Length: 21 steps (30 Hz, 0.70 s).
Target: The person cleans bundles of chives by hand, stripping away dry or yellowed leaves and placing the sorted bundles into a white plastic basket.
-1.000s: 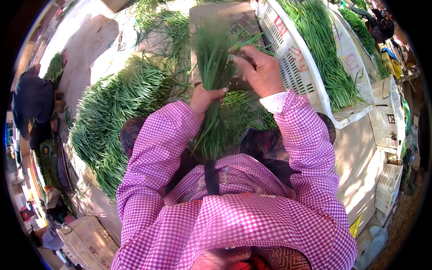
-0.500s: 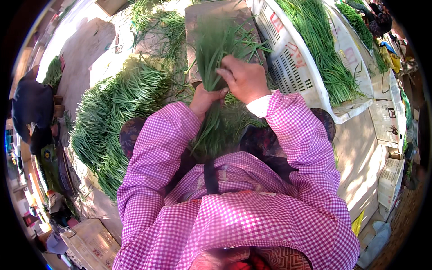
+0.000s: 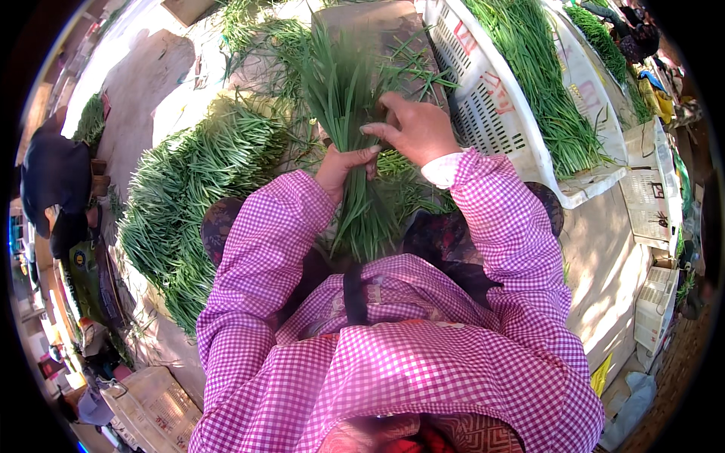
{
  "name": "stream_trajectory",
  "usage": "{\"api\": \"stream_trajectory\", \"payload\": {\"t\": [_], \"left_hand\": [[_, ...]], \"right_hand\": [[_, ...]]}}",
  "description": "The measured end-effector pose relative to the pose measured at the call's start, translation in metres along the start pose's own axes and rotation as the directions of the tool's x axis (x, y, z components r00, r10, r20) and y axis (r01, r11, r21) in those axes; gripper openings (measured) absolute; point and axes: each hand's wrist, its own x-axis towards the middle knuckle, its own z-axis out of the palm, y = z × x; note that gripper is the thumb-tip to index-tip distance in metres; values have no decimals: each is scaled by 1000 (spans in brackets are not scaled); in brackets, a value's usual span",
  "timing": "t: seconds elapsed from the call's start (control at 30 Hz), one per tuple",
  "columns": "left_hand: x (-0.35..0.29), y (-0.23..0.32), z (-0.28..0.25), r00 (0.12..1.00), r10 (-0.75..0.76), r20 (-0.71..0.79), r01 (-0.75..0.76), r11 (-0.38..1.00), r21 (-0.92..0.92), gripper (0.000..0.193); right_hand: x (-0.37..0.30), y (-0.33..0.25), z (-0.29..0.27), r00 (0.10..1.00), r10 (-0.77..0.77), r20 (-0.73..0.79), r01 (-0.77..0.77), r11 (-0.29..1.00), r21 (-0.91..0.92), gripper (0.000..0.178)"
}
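My left hand [image 3: 341,167] is wrapped round the middle of a bunch of garlic chives [image 3: 340,98], thumb across the front. The long green leaves fan out above the fist, and the lower ends hang below it over my lap. At the right side of the bunch is my right hand [image 3: 420,128]. Its fingers are curled and its thumb reaches to the leaves; whatever is pinched there cannot be made out. Beneath the bunch, a brown board [image 3: 370,16] has loose leaves strewn on it.
A big heap of chives [image 3: 204,189] lies at my left. On the right stands a white slotted crate [image 3: 483,98] holding more chives [image 3: 540,83]. Further white crates [image 3: 651,200] line the right side. Another person [image 3: 57,181] is at the far left; an empty-looking crate [image 3: 155,408] sits lower left.
The top of the bunch has swung left and its leaves spread wider, while its lower ends have shifted right. My right hand has moved slightly right; the left still grips the bunch.
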Motion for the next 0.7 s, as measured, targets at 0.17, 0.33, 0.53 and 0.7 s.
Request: {"api": "stream_trajectory", "payload": {"t": [0.17, 0.33, 0.53, 0.7], "left_hand": [[-4, 5, 1, 997, 7, 77, -6, 1000, -10, 22], [-7, 17, 5, 985, 57, 163, -56, 998, -11, 27], [-10, 24, 7, 977, 58, 207, -66, 997, 31, 32], [-9, 19, -3, 989, 37, 145, -50, 995, 88, 28]], "right_hand": [[8, -2, -17, 980, 191, 53, -197, 906, 374, 17], [12, -5, -33, 944, 211, 254, -330, 634, 699, 7], [13, 8, -53, 919, 24, 394, -377, 350, 857, 13], [18, 12, -81, 952, 282, 114, -180, 220, 959, 20]]}}
